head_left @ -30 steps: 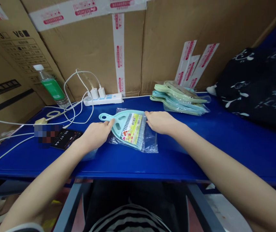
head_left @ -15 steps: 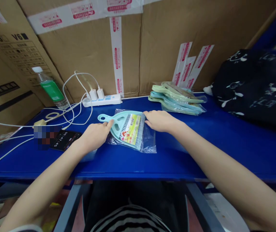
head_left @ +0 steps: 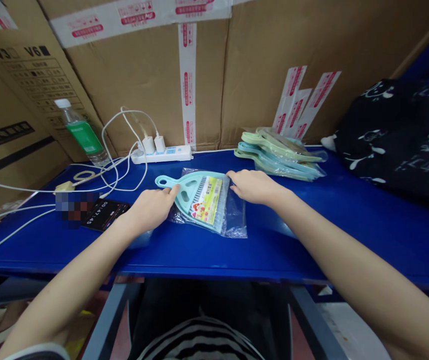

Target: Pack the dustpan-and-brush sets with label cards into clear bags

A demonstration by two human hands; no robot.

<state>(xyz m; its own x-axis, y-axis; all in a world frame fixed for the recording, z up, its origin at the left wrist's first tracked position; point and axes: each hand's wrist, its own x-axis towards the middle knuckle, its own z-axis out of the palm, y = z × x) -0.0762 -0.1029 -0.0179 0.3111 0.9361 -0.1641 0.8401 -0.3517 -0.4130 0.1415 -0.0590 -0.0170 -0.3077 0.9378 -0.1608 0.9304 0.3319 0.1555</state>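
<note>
Left hand (head_left: 149,210): fingers (head_left: 172,190) lay open, unclenched, on the teal plastic dustpan (head_left: 186,192). Right hand (head_left: 254,187): fingertips (head_left: 231,174), also open, touched the upper edge of its clear bag (head_left: 235,220). Dustpan lay flat mid-bench on the blue bench (head_left: 304,240), bagged dustpans (head_left: 282,157) just behind.

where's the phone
In the head view, the phone lies on the blue table, just left of the left hand and below the white power strip.

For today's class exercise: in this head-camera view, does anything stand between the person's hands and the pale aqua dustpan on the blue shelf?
Only its clear plastic bag does: the film covers the dustpan, with the left hand and right hand on either side of it. No other object lies between them.
</note>
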